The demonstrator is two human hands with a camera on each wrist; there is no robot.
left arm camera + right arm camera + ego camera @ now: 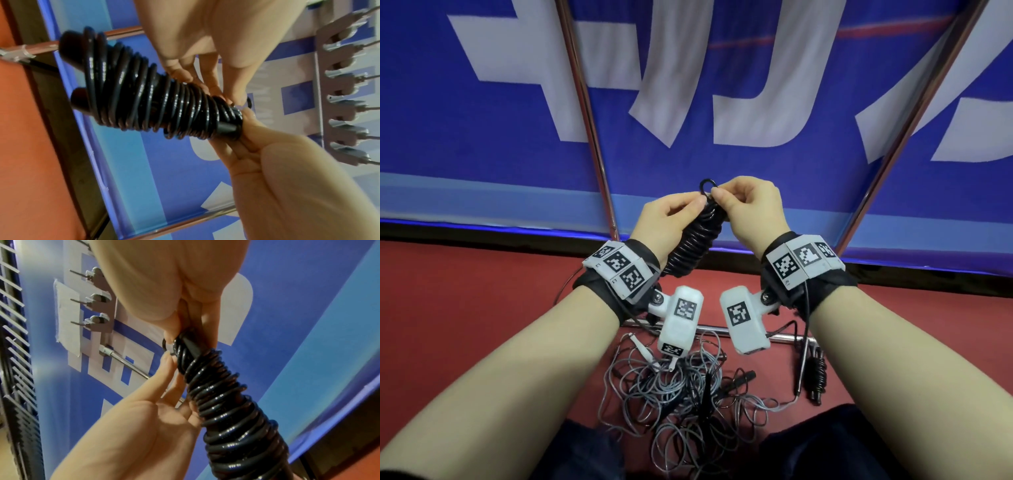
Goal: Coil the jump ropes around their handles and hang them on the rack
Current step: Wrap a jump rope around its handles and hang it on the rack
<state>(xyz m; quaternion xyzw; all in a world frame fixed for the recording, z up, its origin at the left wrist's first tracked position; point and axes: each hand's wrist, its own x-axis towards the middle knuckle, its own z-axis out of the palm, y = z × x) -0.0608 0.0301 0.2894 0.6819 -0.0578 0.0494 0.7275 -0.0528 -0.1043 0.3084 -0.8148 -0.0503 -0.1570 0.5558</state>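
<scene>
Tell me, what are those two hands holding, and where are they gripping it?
A black jump rope coiled round its handles. Both the left hand and the right hand pinch its top end.

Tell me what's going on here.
A person holds a black jump rope, already coiled around its handles, in both hands. The left hand grips the bundle while the right hand pinches a small loop at its top. The rack of hooks waits on the wall. A grey rope lies tangled on the floor.

Both hands raised; fingers [690, 202] pinching together.
</scene>
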